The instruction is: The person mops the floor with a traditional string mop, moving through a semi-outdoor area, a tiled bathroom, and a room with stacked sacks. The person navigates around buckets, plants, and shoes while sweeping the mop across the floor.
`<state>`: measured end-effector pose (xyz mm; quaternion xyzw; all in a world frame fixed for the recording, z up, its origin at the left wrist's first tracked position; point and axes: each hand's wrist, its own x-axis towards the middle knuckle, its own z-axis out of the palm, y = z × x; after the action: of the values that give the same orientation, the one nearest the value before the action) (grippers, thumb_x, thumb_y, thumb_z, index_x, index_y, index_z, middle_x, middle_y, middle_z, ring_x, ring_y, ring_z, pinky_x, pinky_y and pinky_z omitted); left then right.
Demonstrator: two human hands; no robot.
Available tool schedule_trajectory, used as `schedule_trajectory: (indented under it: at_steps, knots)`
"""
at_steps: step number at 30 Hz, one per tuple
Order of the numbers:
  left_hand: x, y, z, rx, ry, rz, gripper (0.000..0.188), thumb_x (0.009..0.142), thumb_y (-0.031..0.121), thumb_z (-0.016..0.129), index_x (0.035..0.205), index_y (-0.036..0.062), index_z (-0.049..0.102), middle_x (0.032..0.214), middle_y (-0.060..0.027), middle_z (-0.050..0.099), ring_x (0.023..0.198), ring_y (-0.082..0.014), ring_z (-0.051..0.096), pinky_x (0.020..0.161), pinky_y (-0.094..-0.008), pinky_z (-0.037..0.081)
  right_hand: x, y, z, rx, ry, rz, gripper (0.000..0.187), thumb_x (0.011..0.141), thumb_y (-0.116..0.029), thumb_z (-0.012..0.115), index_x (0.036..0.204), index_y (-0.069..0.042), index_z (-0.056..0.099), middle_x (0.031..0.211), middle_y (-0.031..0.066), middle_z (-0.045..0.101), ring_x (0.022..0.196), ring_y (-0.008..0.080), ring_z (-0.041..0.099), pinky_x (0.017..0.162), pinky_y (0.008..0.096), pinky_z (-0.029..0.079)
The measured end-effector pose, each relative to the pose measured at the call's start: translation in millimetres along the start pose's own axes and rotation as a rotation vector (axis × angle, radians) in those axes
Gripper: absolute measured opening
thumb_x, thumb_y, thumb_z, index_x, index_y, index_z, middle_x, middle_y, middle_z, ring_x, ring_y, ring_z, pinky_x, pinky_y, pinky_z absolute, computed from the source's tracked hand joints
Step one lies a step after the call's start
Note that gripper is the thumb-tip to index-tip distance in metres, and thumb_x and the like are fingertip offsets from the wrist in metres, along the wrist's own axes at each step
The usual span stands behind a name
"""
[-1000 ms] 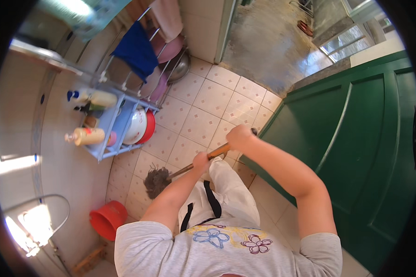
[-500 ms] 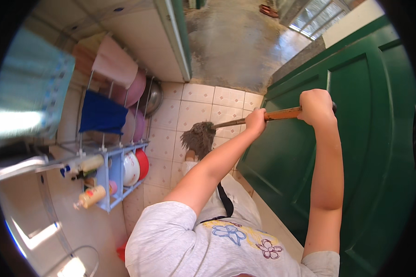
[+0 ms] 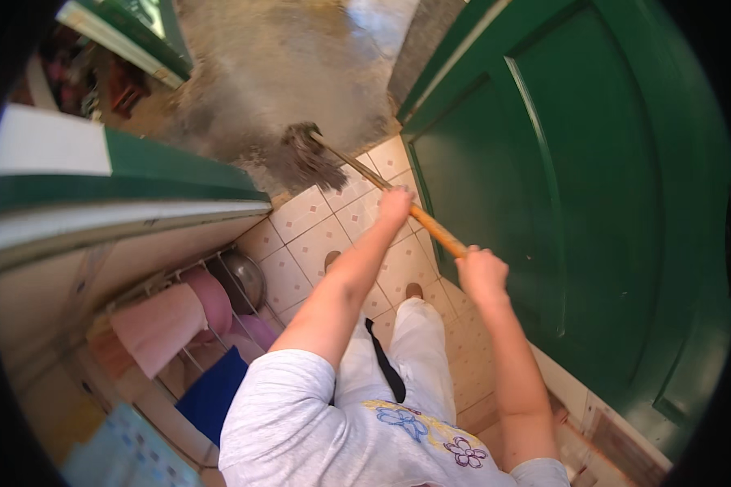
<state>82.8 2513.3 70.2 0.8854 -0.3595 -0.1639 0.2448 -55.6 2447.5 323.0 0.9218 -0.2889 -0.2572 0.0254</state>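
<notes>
A mop (image 3: 313, 162) with a grey string head slants across the doorway, its strands lying over the line where the tiles meet the concrete. My left hand (image 3: 395, 204) is wrapped round the middle of its wooden handle. Nearer to me and to the right, my right hand (image 3: 484, 274) grips the handle close to its end. Under both hands are pale floor tiles (image 3: 304, 215) with small diamond marks.
A green panelled door (image 3: 495, 162) stands along the right. On the left are a door frame (image 3: 179, 174) and a rack with pink cloth (image 3: 161, 325), a blue cloth (image 3: 219, 394) and a metal basin (image 3: 242, 277). Grey concrete floor (image 3: 276, 57) lies beyond the doorway.
The mop head has swung away from near my feet, forward onto the doorway's edge. Both hands have shifted with the handle, the right one lower and leftward. My view has turned too.
</notes>
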Motion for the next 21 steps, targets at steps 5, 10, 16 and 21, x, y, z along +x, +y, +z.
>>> schedule_trajectory:
  at_steps: [5,10,16,21]
  knots:
    - [-23,-61,-8,0.257,-0.310,0.174,0.015,0.076,0.013,0.048,0.080,0.0130,0.063,0.089,-0.0062,0.055,0.097,-0.0237,0.051,0.088,-0.0472,0.038,29,-51,102,0.548,-0.298,-0.090,0.031,0.070,-0.021,0.059,0.092,0.000,0.054,0.079,0.0189,0.061,0.074,0.0318,0.060,0.066,0.0404,0.048]
    - [-100,-59,22,0.371,-0.448,0.267,0.015,0.077,0.015,0.048,0.080,0.0147,0.063,0.091,-0.0050,0.054,0.098,-0.0221,0.050,0.090,-0.0464,0.036,-21,-72,171,0.894,-0.592,0.095,0.034,0.070,-0.016,0.058,0.096,0.003,0.047,0.067,0.0148,0.058,0.048,0.0221,0.057,0.049,0.0340,0.048]
    - [-228,32,85,0.442,-0.502,0.357,0.017,0.078,0.016,0.047,0.082,0.0117,0.063,0.092,-0.0067,0.055,0.096,-0.0229,0.051,0.089,-0.0503,0.035,-168,4,245,1.156,-0.591,0.197,0.025,0.070,-0.020,0.058,0.081,0.003,0.054,0.059,0.0129,0.058,0.043,0.0214,0.055,0.043,0.0336,0.044]
    - [-371,138,146,0.445,-0.631,0.503,0.016,0.078,0.016,0.048,0.084,0.0116,0.063,0.094,-0.0060,0.056,0.098,-0.0226,0.051,0.091,-0.0508,0.032,-339,68,319,1.267,-0.510,0.376,0.025,0.067,-0.020,0.059,0.080,0.001,0.055,0.060,0.0143,0.058,0.044,0.0216,0.056,0.043,0.0339,0.044]
